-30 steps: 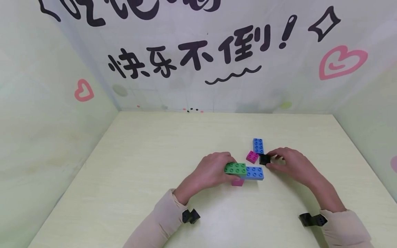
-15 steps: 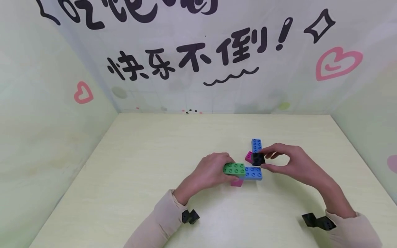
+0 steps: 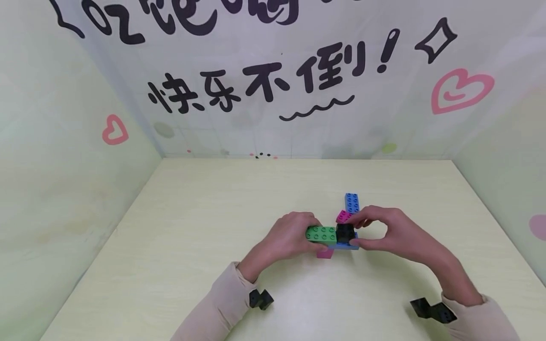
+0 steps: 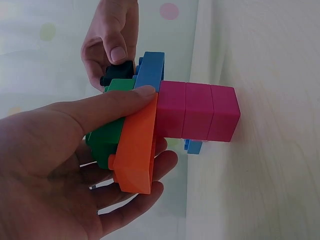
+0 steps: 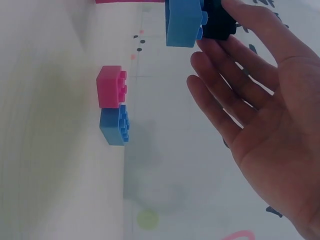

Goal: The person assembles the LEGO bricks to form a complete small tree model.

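Note:
My left hand grips a toy brick build, its thumb across the front and fingers behind. The build has a green brick on top, an orange brick and a blue brick below that, and a column of pink bricks underneath. Between thumb and fingertips my right hand pinches a black brick, right over the studs of the blue brick and beside the green one. In the right wrist view, the black brick sits against the blue brick's studded side.
Behind the build, a loose pink brick and a loose blue brick lie on the pale table. Printed cloth walls enclose the table at the back and both sides.
My right hand has lifted the black brick from beside the loose bricks and brought it left and nearer, onto the build's blue brick. The left hand keeps its grip in place.

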Motion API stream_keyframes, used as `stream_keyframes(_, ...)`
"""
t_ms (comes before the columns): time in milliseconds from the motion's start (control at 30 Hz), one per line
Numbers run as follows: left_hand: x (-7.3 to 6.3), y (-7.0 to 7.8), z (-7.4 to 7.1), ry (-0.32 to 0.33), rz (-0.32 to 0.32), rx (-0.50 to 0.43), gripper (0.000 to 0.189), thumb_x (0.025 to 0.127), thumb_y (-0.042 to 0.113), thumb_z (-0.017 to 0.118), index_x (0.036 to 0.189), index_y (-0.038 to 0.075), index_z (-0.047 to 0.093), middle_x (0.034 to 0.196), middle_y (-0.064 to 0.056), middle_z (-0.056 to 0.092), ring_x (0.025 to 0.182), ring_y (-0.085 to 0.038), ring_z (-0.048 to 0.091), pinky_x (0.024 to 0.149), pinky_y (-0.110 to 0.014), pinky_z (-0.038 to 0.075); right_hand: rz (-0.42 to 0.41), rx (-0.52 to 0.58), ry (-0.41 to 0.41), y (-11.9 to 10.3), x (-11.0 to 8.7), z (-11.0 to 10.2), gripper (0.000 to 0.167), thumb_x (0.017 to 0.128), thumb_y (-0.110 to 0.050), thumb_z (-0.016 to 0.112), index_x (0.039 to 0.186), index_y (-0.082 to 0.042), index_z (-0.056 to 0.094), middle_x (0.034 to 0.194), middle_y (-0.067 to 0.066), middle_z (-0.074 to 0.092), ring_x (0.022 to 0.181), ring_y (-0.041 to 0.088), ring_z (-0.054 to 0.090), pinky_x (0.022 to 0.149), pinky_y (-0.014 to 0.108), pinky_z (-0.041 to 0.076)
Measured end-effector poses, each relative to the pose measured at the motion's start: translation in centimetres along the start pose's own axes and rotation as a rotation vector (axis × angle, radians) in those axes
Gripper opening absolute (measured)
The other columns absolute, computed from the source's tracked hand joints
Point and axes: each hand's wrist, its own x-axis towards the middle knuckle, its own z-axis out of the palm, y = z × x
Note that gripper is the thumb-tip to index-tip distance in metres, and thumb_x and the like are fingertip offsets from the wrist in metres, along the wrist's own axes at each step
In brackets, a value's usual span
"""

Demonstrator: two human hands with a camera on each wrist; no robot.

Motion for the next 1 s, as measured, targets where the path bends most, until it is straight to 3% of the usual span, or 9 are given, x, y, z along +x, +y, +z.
stream_keyframes(533,0.08,-0.14,0.33,0.004,0.002,-0.002,0.034,0.076,0.036,0.086,0.099,0.013,0.075,0.083,0.013,0.06,0.069,-0.003,0.051,0.059,-0.018,0.04,-0.017,0.029,-0.026,0.16,0.14,0.51,0.037,0.077,-0.029,0.085,0.11,-0.026,0.069,0.108,-0.014,0.066,0.093,0.012,0.062,0.08,0.027,0.052)
stream_keyframes(800,0.16,-0.16,0.27,-0.001,-0.002,-0.014,0.033,0.076,0.034,0.086,0.099,0.013,0.075,0.083,0.013,0.06,0.07,-0.004,0.052,0.061,-0.018,0.041,0.018,0.066,-0.015,0.13,0.14,0.58,0.034,0.075,-0.028,0.086,0.107,-0.026,0.074,0.106,-0.013,0.067,0.092,0.011,0.062,0.072,0.03,0.056)
stream_keyframes(1000,0.28,-0.12,0.2,-0.008,-0.008,-0.02,0.035,0.076,0.034,0.085,0.101,0.012,0.075,0.084,0.012,0.061,0.072,-0.004,0.053,0.064,-0.018,0.042,0.031,0.046,-0.011,0.08,0.17,0.44,0.032,0.075,-0.034,0.085,0.105,-0.026,0.076,0.104,-0.013,0.066,0.095,0.011,0.061,0.074,0.031,0.055)
